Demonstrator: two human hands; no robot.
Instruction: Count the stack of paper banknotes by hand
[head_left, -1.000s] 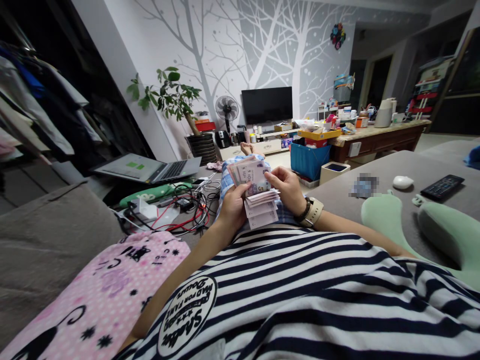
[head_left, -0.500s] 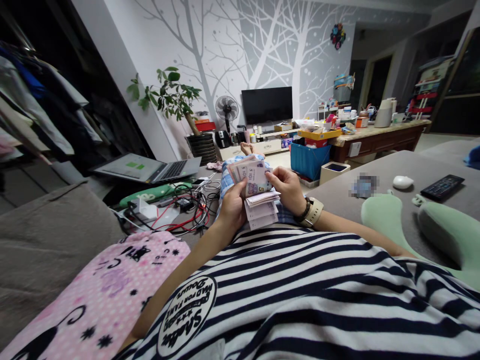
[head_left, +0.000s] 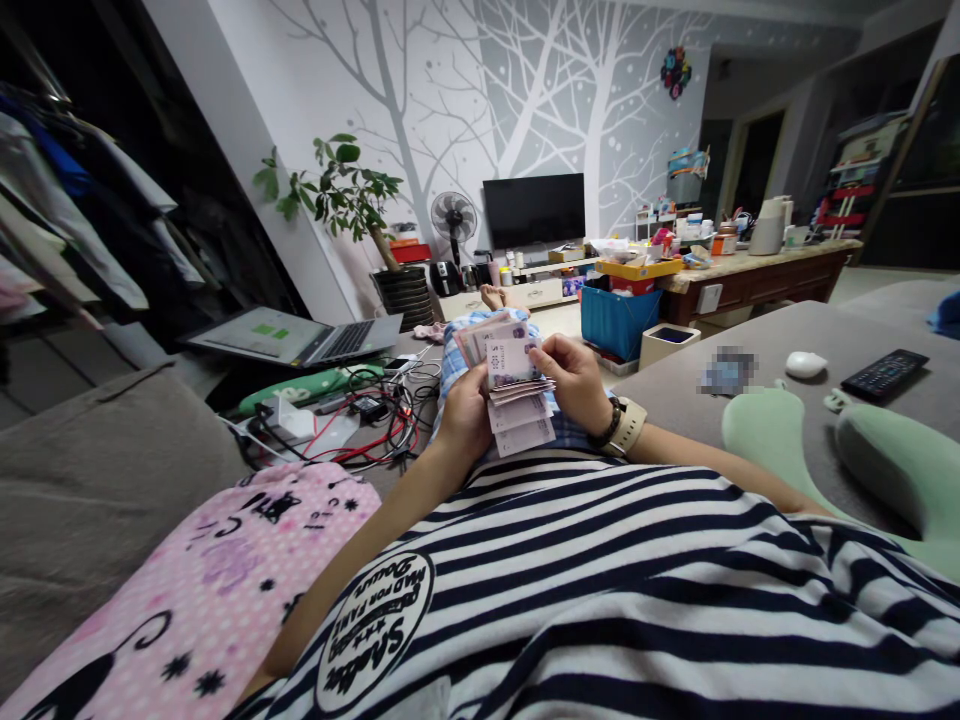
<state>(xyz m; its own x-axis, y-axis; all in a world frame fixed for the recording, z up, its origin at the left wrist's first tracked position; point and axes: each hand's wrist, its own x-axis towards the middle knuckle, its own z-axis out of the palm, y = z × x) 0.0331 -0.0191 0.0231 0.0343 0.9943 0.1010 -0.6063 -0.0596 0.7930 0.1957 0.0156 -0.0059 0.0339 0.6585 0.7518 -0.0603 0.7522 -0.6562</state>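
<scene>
A stack of banknotes (head_left: 510, 360) is held up over my lap, fanned at the top, with several notes folded down below. My left hand (head_left: 466, 402) is closed on the stack's left side, its thumb lying across the front. From the right, my right hand (head_left: 576, 380) pinches the edge of the front purple note between thumb and fingers. The lower ends of the folded notes (head_left: 525, 436) hang toward my striped shirt (head_left: 570, 560). Blue checked cloth (head_left: 454, 355) covers my legs behind the money.
To the left are an open laptop (head_left: 300, 340), tangled cables (head_left: 382, 420) and a pink blanket (head_left: 300, 520). A remote (head_left: 885, 375), a white case (head_left: 806, 364) and a green neck pillow (head_left: 765, 430) lie right. A cluttered table (head_left: 757, 262) stands beyond.
The front note shows a different part of its face, and the folded notes beneath have shifted slightly. Both hands stay on the stack in nearly the same place.
</scene>
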